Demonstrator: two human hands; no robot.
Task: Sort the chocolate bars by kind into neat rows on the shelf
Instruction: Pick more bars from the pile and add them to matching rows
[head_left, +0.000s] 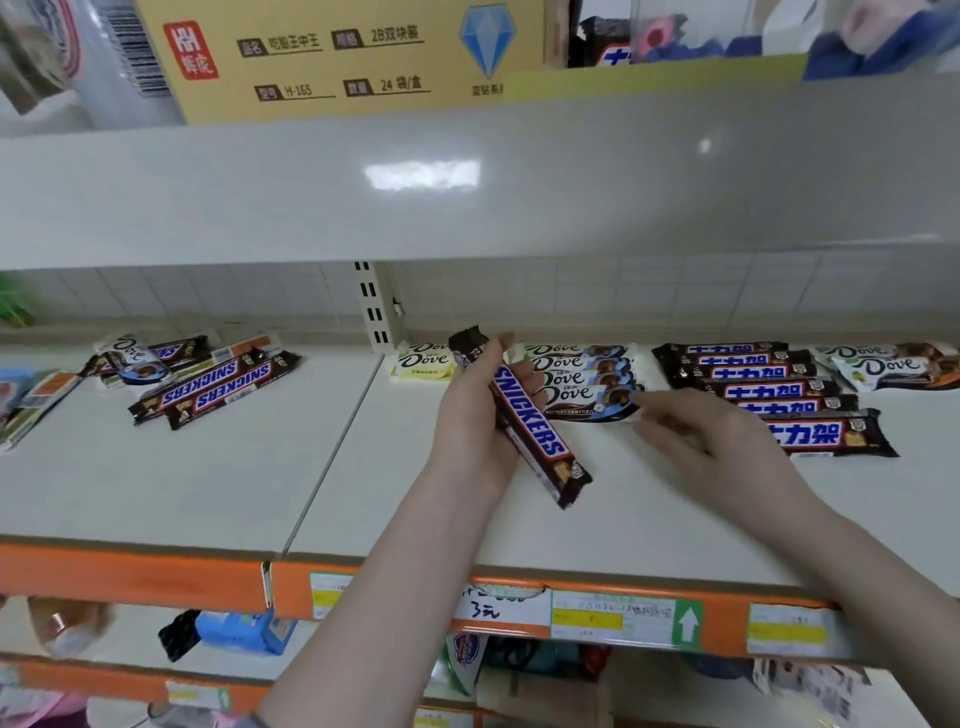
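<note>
Head view, left hand (475, 415): it grips one Snickers bar (524, 423), fingers wrapped around the upper half, and holds it tilted above the shelf (415, 499).
Right hand (711, 441): fingers spread loose with nothing in them, fingertips at the front Dove bar.
Dove row (582, 376): overlapping, behind the hands.
Dark bar row (769, 389): just right of the Dove row.
Unsorted pile (208, 382): Snickers and Dove mixed, far left.

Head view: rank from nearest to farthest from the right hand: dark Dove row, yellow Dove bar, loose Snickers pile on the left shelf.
From the right hand:
1. Dark Dove row, at its fingertips.
2. Yellow Dove bar, beyond the left hand.
3. Loose Snickers pile, far left section.
</note>
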